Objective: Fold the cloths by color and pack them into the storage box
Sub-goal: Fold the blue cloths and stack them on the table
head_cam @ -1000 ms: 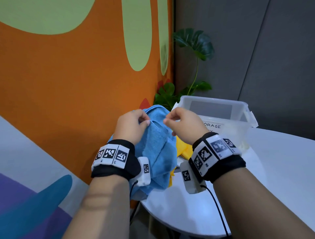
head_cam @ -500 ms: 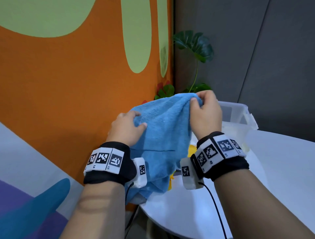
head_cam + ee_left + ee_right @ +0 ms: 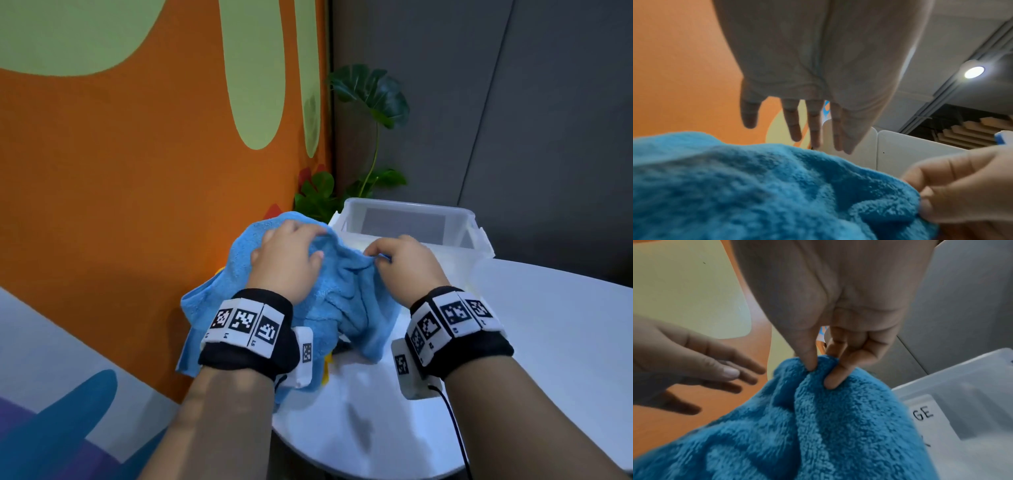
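Note:
A fluffy blue cloth (image 3: 346, 298) lies bunched at the left edge of the white round table (image 3: 548, 342). My right hand (image 3: 400, 260) pinches a fold of the blue cloth (image 3: 818, 418) between thumb and fingers (image 3: 832, 379). My left hand (image 3: 287, 253) is over the cloth's far left part with straight, spread fingers (image 3: 795, 129), holding nothing. A bit of yellow cloth (image 3: 327, 368) peeks out under the blue one. The clear storage box (image 3: 411, 209) stands just behind the hands, open-topped, and no cloth shows in it.
An orange wall (image 3: 137, 171) with green shapes rises close on the left, touching the table's edge. A green leafy plant (image 3: 373, 99) stands behind the box in the corner. Grey wall panels (image 3: 548, 137) close off the back. Bare tabletop stretches to the right and front.
Both hands came down from holding the blue cloth stretched up in the air. The cloth now lies bunched on the table; the left hand has let go and spread flat.

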Motion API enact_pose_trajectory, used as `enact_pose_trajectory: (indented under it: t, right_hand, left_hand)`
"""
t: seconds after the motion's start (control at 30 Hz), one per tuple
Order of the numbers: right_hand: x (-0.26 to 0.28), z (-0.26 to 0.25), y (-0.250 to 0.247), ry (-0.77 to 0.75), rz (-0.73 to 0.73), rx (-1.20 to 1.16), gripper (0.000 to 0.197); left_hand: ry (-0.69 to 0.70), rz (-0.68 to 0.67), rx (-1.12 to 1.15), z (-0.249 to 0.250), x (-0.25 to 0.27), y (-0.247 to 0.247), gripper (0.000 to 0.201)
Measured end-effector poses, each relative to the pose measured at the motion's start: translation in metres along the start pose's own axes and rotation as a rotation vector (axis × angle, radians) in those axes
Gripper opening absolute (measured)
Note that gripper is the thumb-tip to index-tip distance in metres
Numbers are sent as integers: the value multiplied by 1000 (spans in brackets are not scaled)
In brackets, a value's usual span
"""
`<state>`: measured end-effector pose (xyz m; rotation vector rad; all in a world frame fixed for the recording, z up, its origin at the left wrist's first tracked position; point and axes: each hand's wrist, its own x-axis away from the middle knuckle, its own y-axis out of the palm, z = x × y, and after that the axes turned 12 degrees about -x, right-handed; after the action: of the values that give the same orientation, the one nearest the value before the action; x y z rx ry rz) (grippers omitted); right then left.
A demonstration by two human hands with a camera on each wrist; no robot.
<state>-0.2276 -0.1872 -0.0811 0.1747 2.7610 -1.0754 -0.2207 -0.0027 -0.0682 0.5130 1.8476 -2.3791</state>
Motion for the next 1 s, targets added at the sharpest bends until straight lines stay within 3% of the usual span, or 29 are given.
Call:
enact_pose_trajectory:
  t: [0.07,0.13,0.23,0.27,0.4,0.57,0.77,1.0]
  right_hand:
    - [2,-4,-6,-88,-27,-27,25]
    - [4,-4,-14,-147,-2,-27,19]
    - [7,1,-29,-165,87,-14,10]
    - [7,4,-33,-153,119,-6,9]
    - [10,20,-50,-22,239,58,5]
    - [15,33,-66,118,357,90,11]
    - [18,46,-69,277,270,189,31]
    - [13,45,-77,278,365,135,25]
  left_hand:
    - [141,-51,36,13,-5,2,50]
    - [194,-144,57,24,-7,4,51]
    - [181,-83,10,33,-6,5,19]
    - [166,-41,17,35,-5,4,13]
    - [99,42,58,31,-5,-4,18]
    - [47,-36,-31,24,-2,-11,17]
    - [2,26,-9,23,0,-21,3]
    - [-21,210,80,15,-1,-31,26]
